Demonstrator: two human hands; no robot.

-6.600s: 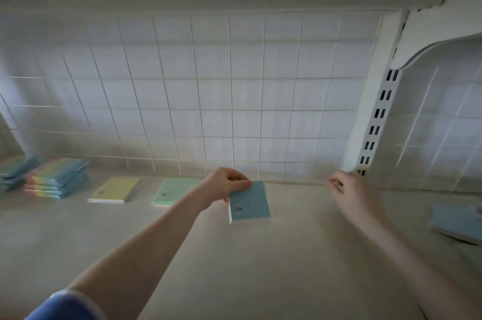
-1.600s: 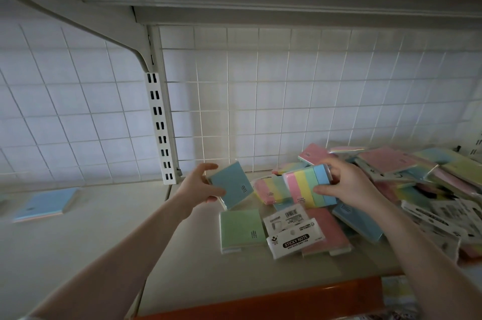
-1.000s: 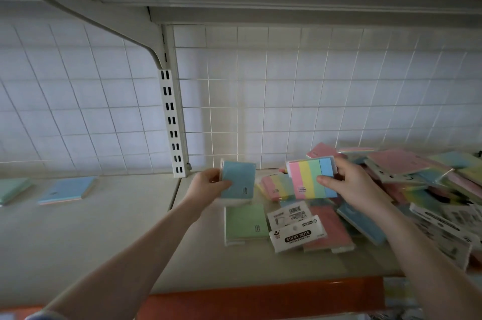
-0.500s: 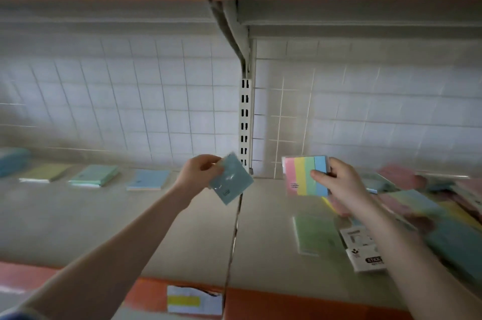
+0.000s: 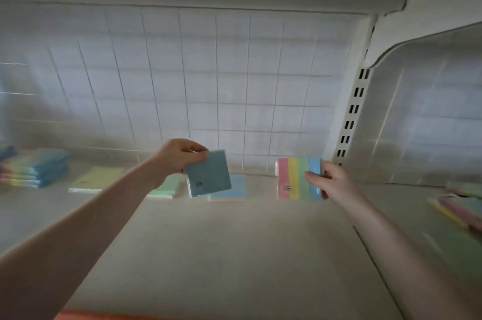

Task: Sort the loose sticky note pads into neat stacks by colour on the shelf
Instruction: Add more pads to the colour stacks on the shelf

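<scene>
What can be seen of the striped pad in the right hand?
The striped sticky note pad shows four vertical bands: pink, yellow, green, blue. It looks glossy, as if wrapped, with a small dark print low on the pink band. The right hand grips its blue edge, holding it upright above the shelf, touching nothing else.

At centre frame, the left hand pinched a blue pad above the shelf. Right of it, the right hand gripped a rainbow-striped pad. Sorted stacks sat at far left.
</scene>
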